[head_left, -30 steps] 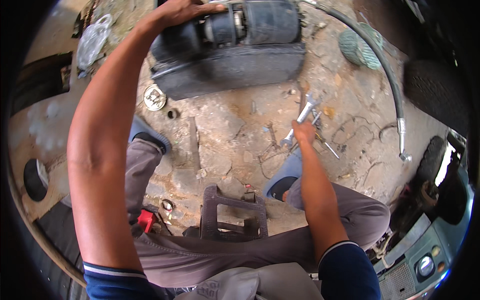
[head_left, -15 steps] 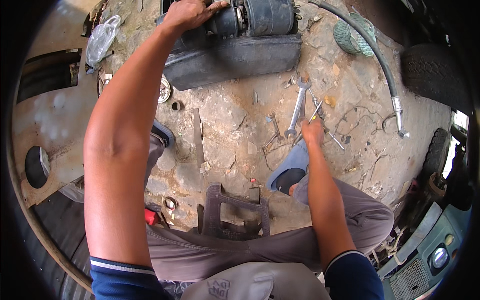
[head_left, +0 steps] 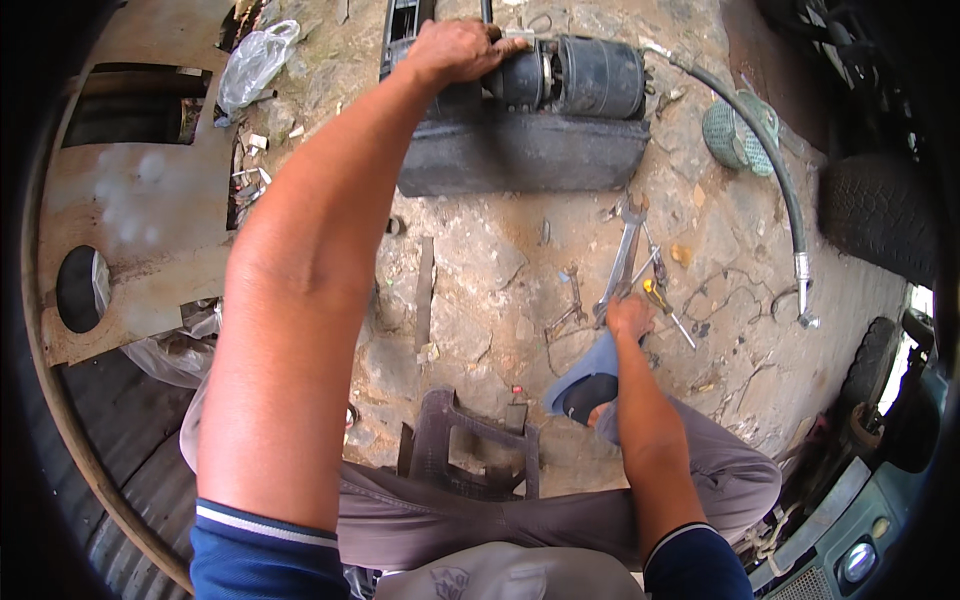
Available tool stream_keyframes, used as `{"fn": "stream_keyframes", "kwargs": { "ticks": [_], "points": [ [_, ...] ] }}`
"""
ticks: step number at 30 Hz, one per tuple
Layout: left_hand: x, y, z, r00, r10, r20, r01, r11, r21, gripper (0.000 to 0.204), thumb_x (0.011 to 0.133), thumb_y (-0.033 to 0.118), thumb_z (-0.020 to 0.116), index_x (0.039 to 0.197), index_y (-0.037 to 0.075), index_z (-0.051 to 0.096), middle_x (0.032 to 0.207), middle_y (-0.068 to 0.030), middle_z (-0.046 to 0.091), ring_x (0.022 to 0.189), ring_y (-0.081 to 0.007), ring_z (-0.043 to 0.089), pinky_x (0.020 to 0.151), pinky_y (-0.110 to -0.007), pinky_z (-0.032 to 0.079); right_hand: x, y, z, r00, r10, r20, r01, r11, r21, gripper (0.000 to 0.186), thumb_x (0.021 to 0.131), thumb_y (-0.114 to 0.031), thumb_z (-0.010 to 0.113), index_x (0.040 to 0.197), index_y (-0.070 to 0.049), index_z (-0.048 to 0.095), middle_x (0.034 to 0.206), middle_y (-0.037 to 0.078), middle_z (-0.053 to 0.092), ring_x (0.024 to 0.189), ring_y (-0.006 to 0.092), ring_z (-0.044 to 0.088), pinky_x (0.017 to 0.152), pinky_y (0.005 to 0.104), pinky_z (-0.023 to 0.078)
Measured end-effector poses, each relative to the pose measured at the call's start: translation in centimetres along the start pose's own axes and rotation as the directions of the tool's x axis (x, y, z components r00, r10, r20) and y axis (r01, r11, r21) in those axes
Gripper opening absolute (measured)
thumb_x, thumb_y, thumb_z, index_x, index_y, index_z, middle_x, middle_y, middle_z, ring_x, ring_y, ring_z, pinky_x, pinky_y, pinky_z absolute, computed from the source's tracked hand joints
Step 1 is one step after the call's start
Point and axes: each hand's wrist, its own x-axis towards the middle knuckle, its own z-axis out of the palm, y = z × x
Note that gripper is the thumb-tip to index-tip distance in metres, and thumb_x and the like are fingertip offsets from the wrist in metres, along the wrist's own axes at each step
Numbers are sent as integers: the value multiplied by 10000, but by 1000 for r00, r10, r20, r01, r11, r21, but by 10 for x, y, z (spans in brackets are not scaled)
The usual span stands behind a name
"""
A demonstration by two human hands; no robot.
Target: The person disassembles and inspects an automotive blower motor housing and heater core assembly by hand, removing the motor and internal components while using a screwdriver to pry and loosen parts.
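My left hand grips the top of a black blower unit, palm down, its thumb stretched to the right. The unit has a ribbed round drum on its right side. Low over the ground, my right hand is among hand tools beside my sandal; its fingertips are hidden, so any grip cannot be made out. Just beyond it are a large open-ended wrench and a screwdriver with a yellow handle. A smaller wrench lies to the left.
A black hose with a metal end curves across the right, by a bundle of green cord. A tyre stands at far right. A dark plastic stool is between my legs. At left are a rusty metal panel and a clear plastic bag.
The view has shifted, so the scene sits lower and further right. My right hand has drawn slightly nearer to me, uncovering the yellow screwdriver handle. My left hand stays on the blower unit.
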Motion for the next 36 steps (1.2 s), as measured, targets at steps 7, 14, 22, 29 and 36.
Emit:
{"fn": "stream_keyframes", "kwargs": {
  "ticks": [7, 14, 22, 29, 36],
  "points": [
    [13, -8, -4, 994, -57, 92, 68, 990, -120, 686, 1004, 663, 318, 1157, 123, 712, 1119, -221, 704, 1099, -387, 647, 938, -507, 483, 9, -10, 11, 995, 100, 2, -100, 993, 69, 679, 833, -443, 746, 1309, -10, 530, 1341, 195, 593, 1326, 359, 463, 1096, 576, 316],
    [20, -19, -8, 982, -76, 172, 110, 973, -203, 684, 1013, 630, 331, 1133, 80, 719, 1112, -230, 706, 1102, -411, 641, 955, -496, 475, 22, -1, 19, 987, 155, -34, -138, 947, 289, 665, 816, -373, 766, 1296, 10, 511, 1269, 220, 629, 1261, 401, 535, 1070, 568, 354],
    [25, -12, -12, 979, -61, 195, 105, 969, -225, 656, 1022, 614, 317, 1198, 114, 702, 1170, -191, 701, 1142, -379, 632, 968, -489, 470, 33, 24, 39, 936, 213, -279, 55, 695, 717, 533, 902, -279, 612, 1266, 89, 486, 1219, 318, 608, 1142, 437, 596, 993, 453, 445],
    [25, -25, -4, 972, -57, 228, 109, 968, -224, 692, 997, 670, 314, 1256, 144, 682, 1175, -203, 693, 1156, -390, 619, 972, -465, 478, -14, -30, 2, 968, 46, -248, 187, 529, 828, 375, 975, -204, 507, 1275, 18, 469, 1101, 276, 628, 1008, 434, 611, 907, 467, 457],
    [26, -30, -8, 956, 50, 288, 70, 917, -394, 783, 1019, 616, 332, 1094, -97, 647, 1056, -263, 682, 974, -357, 632, 918, -418, 455, -57, -69, 13, 967, -170, -189, 249, 486, 838, 365, 1006, -257, 509, 1271, -7, 514, 1053, 249, 657, 944, 419, 647, 831, 478, 483]
  ]
}}
